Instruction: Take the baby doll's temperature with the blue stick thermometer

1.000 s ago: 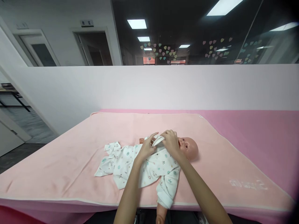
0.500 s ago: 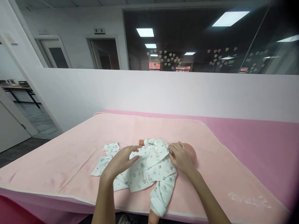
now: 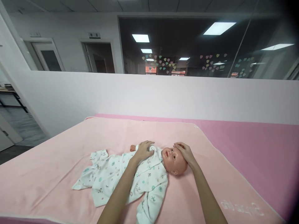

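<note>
A baby doll [image 3: 172, 161] lies on its back, its head toward the right and its face turned up. It wears a white printed top [image 3: 149, 179]. Matching white printed trousers [image 3: 106, 174] extend to the left, legs laid out flat. My left hand [image 3: 144, 151] rests over the upper chest near the doll's far shoulder, fingers spread and open. On the top of the doll's head lies my right hand [image 3: 185, 152], open with fingers laid along the forehead. One small doll hand [image 3: 132, 148] pokes out of the far sleeve.
Beneath the doll is a light pink blanket [image 3: 58, 168] spread over a darker pink mat [image 3: 257, 149]. A low white wall [image 3: 163, 96] runs along the back, with a dark window [image 3: 187, 40] above it. Doors stand beyond at the left.
My right hand has moved from the collar to the doll's head, and the face now shows. My left hand has shifted right onto the chest. The view has tilted and shifted slightly.
</note>
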A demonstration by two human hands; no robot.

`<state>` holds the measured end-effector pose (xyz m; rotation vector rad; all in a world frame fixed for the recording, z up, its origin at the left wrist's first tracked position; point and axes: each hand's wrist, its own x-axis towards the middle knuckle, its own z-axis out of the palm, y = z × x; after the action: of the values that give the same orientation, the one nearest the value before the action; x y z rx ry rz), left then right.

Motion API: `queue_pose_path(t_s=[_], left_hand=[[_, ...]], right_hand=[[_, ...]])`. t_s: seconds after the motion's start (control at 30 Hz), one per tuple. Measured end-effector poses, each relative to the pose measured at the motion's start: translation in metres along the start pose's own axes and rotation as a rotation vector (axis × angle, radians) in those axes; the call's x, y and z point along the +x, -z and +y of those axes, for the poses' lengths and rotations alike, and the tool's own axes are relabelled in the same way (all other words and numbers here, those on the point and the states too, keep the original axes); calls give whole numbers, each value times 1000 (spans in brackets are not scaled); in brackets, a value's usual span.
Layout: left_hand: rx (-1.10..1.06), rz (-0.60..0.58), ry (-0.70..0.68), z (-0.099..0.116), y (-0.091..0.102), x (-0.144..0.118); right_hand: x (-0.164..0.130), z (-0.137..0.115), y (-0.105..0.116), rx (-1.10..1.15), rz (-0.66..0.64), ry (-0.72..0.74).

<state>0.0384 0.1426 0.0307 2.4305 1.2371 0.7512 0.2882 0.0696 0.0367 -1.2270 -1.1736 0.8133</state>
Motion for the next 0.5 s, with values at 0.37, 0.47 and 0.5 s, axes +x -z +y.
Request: queue_pose_path(t_s=[0.37, 0.47, 0.5], left_hand=[[364, -121, 311, 7, 9, -2], [408, -137, 294, 8, 9, -3], [414, -130, 278, 8, 9, -4]], right_hand=[[-14, 22, 3, 427, -46, -371], [-13, 22, 4, 415, -45, -372], [-13, 22, 4, 408, -43, -363]])
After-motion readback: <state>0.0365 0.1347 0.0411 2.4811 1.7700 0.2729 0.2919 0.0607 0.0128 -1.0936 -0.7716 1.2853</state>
